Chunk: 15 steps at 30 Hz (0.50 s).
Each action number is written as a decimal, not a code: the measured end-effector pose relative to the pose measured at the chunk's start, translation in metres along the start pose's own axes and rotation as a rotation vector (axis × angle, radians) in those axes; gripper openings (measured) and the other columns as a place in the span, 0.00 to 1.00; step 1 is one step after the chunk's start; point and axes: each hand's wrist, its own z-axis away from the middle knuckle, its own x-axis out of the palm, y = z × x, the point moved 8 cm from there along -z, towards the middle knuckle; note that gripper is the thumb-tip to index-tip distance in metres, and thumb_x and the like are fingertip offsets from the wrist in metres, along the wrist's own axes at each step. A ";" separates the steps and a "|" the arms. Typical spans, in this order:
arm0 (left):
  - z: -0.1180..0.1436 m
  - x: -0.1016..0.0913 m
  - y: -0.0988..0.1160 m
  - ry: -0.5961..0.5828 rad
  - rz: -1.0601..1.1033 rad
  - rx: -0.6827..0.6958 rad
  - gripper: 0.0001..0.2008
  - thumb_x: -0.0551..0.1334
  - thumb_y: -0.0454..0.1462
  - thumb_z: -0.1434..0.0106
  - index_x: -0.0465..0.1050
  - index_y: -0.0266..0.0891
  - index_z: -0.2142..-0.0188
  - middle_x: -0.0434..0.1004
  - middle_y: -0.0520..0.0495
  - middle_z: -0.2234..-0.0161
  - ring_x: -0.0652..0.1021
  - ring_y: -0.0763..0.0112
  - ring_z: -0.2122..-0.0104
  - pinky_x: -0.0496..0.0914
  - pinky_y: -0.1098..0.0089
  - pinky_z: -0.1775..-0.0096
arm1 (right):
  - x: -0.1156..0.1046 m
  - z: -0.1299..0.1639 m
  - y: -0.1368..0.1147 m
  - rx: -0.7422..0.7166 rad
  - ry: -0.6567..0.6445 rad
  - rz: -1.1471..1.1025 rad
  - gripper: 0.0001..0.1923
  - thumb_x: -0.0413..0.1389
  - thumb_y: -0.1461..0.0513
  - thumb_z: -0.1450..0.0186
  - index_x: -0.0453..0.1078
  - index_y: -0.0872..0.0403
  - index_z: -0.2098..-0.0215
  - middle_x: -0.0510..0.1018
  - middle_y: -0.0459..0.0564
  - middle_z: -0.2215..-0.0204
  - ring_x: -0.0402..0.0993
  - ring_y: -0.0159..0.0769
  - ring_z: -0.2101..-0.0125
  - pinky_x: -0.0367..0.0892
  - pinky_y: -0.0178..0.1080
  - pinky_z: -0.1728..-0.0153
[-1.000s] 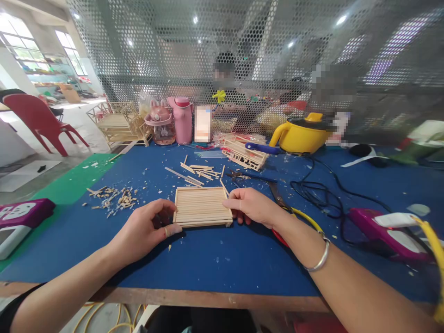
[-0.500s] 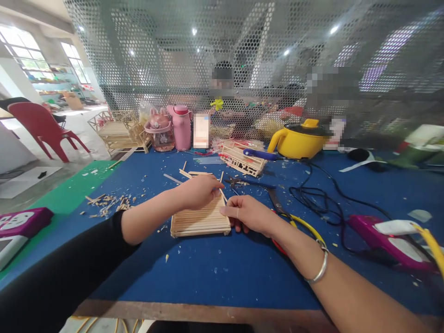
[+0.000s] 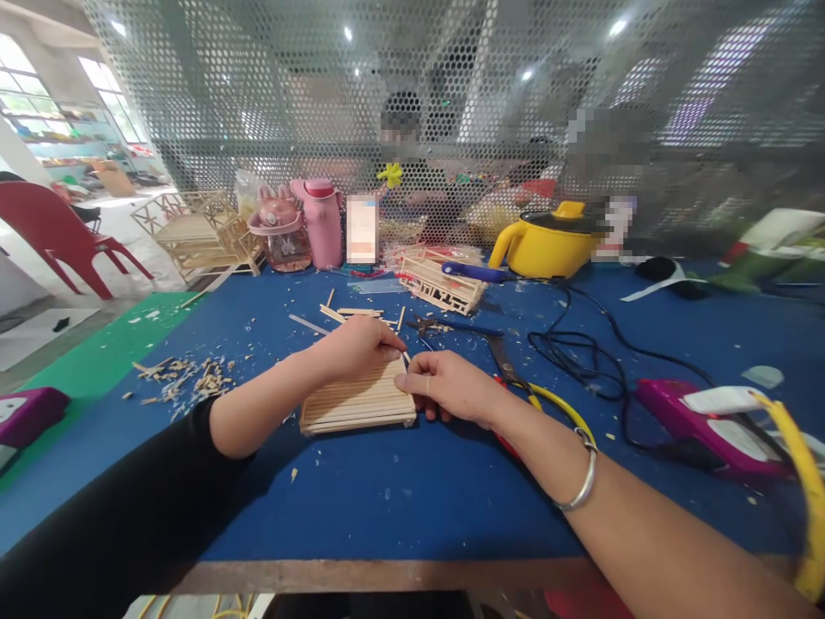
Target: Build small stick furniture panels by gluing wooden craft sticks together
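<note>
A flat panel of wooden sticks (image 3: 357,404) laid side by side rests on the blue table in front of me. My left hand (image 3: 361,348) reaches over its far part, fingers pinched at the far right corner on a thin wooden stick (image 3: 406,358) that runs along the right edge. My right hand (image 3: 451,387) is closed on the panel's right side, thumb on top and the other fingers curled beside and below the edge. The fingertips partly hide the stick, so its full length does not show.
Loose sticks (image 3: 361,312) lie behind the panel, pliers (image 3: 451,327) and yellow-handled scissors (image 3: 509,365) to its right. Stick scraps (image 3: 186,378) are at left. A yellow pot (image 3: 547,245), pink bottle (image 3: 322,228) and stick model (image 3: 444,284) stand behind. A black cable (image 3: 573,352) coils at right.
My left hand has come down lower and closer to my right hand at the panel's edge. The stick between them now lies along that edge. The whole view has shifted slightly.
</note>
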 end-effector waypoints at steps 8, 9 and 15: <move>0.001 0.000 -0.001 0.009 0.005 0.012 0.13 0.55 0.34 0.40 0.78 0.39 0.61 0.81 0.49 0.62 0.78 0.68 0.62 0.68 0.71 0.59 | 0.000 -0.002 0.001 -0.011 0.011 -0.005 0.13 0.55 0.57 0.41 0.61 0.54 0.78 0.70 0.42 0.86 0.63 0.24 0.87 0.56 0.28 0.89; 0.001 0.001 0.000 0.005 0.006 0.018 0.14 0.55 0.34 0.40 0.78 0.39 0.61 0.81 0.48 0.62 0.78 0.68 0.62 0.68 0.71 0.59 | 0.001 -0.002 0.001 -0.012 0.011 -0.001 0.13 0.55 0.57 0.41 0.60 0.53 0.78 0.70 0.42 0.86 0.63 0.24 0.88 0.56 0.28 0.89; 0.005 -0.011 0.002 0.033 -0.023 0.033 0.15 0.55 0.35 0.39 0.75 0.38 0.54 0.79 0.45 0.57 0.76 0.66 0.59 0.67 0.68 0.57 | 0.001 -0.003 0.003 0.006 0.006 0.017 0.12 0.55 0.57 0.41 0.61 0.54 0.77 0.70 0.41 0.85 0.65 0.25 0.86 0.57 0.27 0.89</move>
